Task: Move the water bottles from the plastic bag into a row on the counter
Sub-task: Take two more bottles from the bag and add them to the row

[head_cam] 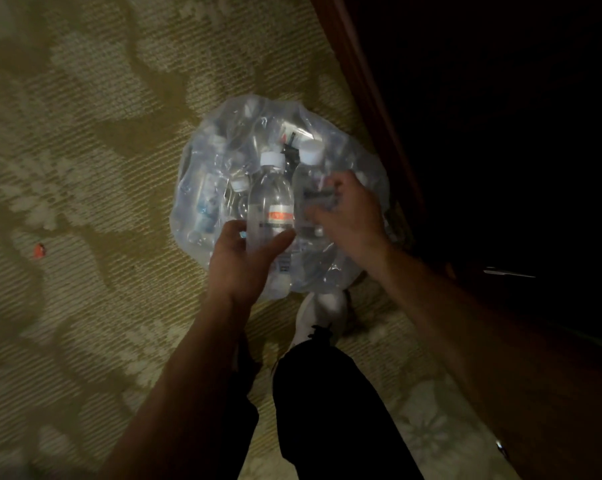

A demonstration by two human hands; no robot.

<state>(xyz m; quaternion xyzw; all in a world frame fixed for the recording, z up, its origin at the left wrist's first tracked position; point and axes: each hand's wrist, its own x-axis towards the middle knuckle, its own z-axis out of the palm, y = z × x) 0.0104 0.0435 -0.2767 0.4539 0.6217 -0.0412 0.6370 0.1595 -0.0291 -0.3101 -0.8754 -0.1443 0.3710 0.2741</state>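
Head view, looking straight down in dim light: a clear plastic bag (223, 140) lies on a patterned carpet (84, 133), bulging with water bottles. The left hand (244, 261) comes in from six o'clock and has its grip around the lower body of one bottle (271, 199), thumb on the right side of it and fingers round the left; this bottle stands up over the bag with its white cap toward twelve o'clock and an orange band on its label. At three o'clock of it, just beside, a second bottle (310, 178) with a white cap shows. The right hand (351, 216) is at that second bottle, fingers curled toward its label (blurred, so whether this grip is closed on the bottle or only touching it cannot be told). More bottles lie jumbled inside the bag at nine o'clock of the held one. A white shoe (322, 317) touches the bag's near edge at six o'clock. A small red scrap (39, 250) lies on the carpet, well apart at nine o'clock. Dark wooden furniture (379, 150) rises at three o'clock.
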